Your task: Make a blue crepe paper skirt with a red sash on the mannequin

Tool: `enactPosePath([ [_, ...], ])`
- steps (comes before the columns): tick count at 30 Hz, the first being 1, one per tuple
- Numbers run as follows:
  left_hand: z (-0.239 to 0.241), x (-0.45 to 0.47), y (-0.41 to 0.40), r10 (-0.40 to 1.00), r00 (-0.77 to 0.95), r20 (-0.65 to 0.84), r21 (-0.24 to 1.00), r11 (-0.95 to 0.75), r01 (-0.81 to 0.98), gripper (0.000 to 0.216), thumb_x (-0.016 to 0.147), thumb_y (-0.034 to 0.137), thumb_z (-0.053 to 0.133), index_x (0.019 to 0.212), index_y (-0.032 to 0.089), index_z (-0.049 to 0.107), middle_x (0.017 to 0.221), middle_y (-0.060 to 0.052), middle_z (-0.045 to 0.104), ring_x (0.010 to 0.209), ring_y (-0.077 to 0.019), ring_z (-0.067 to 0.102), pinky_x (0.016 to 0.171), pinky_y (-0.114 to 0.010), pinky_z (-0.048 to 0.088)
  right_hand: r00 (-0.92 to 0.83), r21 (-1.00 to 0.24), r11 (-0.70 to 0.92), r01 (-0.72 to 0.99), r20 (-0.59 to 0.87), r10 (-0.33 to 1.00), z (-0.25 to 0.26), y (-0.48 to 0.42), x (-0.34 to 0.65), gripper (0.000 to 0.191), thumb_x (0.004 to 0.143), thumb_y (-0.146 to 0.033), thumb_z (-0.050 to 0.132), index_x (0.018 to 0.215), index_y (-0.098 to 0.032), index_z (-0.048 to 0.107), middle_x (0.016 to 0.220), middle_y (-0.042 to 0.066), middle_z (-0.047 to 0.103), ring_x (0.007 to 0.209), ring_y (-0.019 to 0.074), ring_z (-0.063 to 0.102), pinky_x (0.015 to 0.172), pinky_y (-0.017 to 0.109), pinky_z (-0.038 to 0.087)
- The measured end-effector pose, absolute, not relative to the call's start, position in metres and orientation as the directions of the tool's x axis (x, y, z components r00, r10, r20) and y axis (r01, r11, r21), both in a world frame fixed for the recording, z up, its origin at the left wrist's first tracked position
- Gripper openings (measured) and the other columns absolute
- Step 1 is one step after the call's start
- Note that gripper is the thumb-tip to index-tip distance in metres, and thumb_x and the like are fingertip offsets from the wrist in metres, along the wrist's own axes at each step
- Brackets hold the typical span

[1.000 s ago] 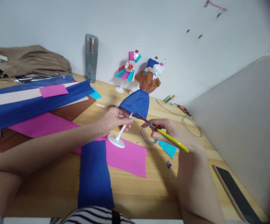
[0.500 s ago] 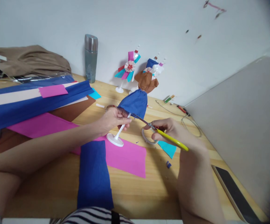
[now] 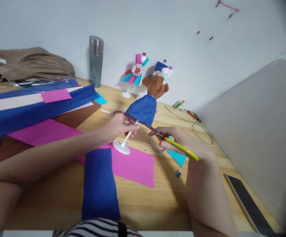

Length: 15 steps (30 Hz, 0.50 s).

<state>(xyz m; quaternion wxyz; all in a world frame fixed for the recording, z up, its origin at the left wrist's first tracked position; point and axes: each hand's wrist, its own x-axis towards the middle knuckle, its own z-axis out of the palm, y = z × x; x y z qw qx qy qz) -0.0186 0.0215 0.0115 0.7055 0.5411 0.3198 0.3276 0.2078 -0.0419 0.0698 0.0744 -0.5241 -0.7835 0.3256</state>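
A small white mannequin stand leans over the wooden table, dressed in a blue crepe-paper skirt and a brown paper top. My left hand pinches the skirt's lower hem beside the stand's pole. My right hand grips yellow-handled scissors, whose blades reach the skirt's hem from the right. Under the stand lie a pink paper sheet and a blue crepe strip.
Two more dressed mannequins stand by the wall near a metal flask. Blue, pink and brown paper sheets and a beige cloth fill the left. A tape roll, a cable and a phone lie at right.
The scissors' blades have shifted slightly left along the skirt's hem and my right hand moved with them. The mannequin and my left hand have barely moved.
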Motion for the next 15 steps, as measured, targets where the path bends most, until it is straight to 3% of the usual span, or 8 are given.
enactPosePath([
  [15, 0.0057, -0.0164, 0.0211, 0.780, 0.624, -0.043, 0.983, 0.146, -0.114, 0.016, 0.078, 0.007, 0.068, 0.075, 0.013, 0.053, 0.056, 0.003, 0.060, 0.047, -0.0079, 0.057, 0.051, -0.021, 0.045, -0.481, -0.636, 0.251, 0.730, -0.217, 0.850, 0.0643, -0.0376, 0.2101, 0.073, 0.078, -0.084, 0.045, 0.100, -0.018, 0.068, 0.074, 0.005, 0.053, 0.063, 0.0185, 0.048, 0.057, 0.034, 0.040],
])
